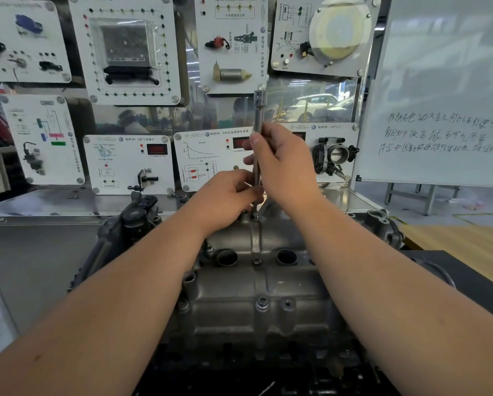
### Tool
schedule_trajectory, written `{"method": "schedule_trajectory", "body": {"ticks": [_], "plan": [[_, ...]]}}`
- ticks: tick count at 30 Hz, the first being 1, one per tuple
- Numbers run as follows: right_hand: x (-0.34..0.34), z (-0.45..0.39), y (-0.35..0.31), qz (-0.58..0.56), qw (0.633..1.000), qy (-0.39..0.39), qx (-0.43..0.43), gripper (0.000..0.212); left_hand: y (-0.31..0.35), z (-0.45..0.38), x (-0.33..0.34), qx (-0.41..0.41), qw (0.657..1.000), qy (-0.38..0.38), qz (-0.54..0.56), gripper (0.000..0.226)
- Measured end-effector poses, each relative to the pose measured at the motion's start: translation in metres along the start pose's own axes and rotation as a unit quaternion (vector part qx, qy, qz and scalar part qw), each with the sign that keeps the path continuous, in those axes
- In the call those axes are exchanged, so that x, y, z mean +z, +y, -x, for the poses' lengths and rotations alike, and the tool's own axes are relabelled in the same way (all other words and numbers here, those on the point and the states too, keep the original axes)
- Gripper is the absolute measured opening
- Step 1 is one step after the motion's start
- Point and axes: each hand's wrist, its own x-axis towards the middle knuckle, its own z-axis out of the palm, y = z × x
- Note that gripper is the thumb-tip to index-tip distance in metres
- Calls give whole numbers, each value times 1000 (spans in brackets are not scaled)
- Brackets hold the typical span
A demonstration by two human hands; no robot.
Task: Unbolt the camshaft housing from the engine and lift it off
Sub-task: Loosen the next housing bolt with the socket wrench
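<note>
Workshop bench: camshaft housing [256,281] sits on engine, near bolt [262,304] seated.
Left hand [228,195]: fingers pinch extension bar [257,155] low, at far bolt [255,215].
Right hand [282,161]: curled around bar higher.
Risk: tilted bar slips, rounds bolt head.
Hidden: bit engagement, behind fingers.
Backdrop: sensor display panels [128,164], whiteboard [445,110].

Illumination is bright, even and diffuse, apparently from overhead; shadows are soft. Glare appears on the whiteboard [445,90] up and to the right of the right hand [285,164], and reflections cover the clear panel [311,101] just above it. Wide-angle distortion bows the frame edges. The panels far left of the left hand [228,198] are blurred.
</note>
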Motion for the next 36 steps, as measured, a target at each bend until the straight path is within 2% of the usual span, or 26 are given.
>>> {"method": "schedule_trajectory", "body": {"ticks": [1, 3, 5, 6, 10, 13, 17, 21, 23, 25, 28, 32, 34, 36], "plan": [[0, 0, 0, 4, 1000, -5, -2, 17, 0, 0, -1, -1, 1000, -2, 2, 7], [0, 1, 0, -10, 1000, -9, -2, 10, 3, 1, -1, 8, 1000, -8, 12, 23], [0, 2, 0, -31, 1000, 2, 5, 16, 6, 3, -1, 17, 1000, -6, 8, 42], [-1, 3, 0, -30, 1000, 9, 3, 17, 6, 3, 0, 17, 1000, -2, 1, 43], [0, 2, -1, -8, 1000, 14, -1, 8, 0, 1, 1, 12, 1000, 0, -12, 16], [1, 1, -1, 3, 1000, -1, -1, 19, -1, 1, 0, 16, 1000, -4, -12, 16], [1, 3, -1, -9, 1000, -14, -7, 14, 4, 4, -1, 24, 1000, -11, 10, 41], [1, 4, -1, -23, 1000, 6, 1, 15, 7, 6, 0, 20, 1000, 2, 20, 67], [0, 4, -2, -22, 1000, 7, 3, 8, 6, 5, 1, 8, 1000, 5, 17, 59], [0, 3, -2, -25, 1000, 2, 8, 2, 4, 4, 2, 5, 1000, -2, 8, 38], [0, 2, -1, -28, 1000, -6, 11, 9, 0, 3, 0, 2, 1000, 2, -9, 22], [3, 5, -2, -38, 999, -9, -10, 11, 1, 5, -2, 19, 1000, 10, -11, 17], [2, 6, -2, -32, 999, 7, -13, 17, 2, 3, -2, 20, 1000, 15, -17, 19], [2, 5, 1, -26, 1000, 15, -3, 13, 1, 3, 0, 13, 999, 25, -26, 25]]}}
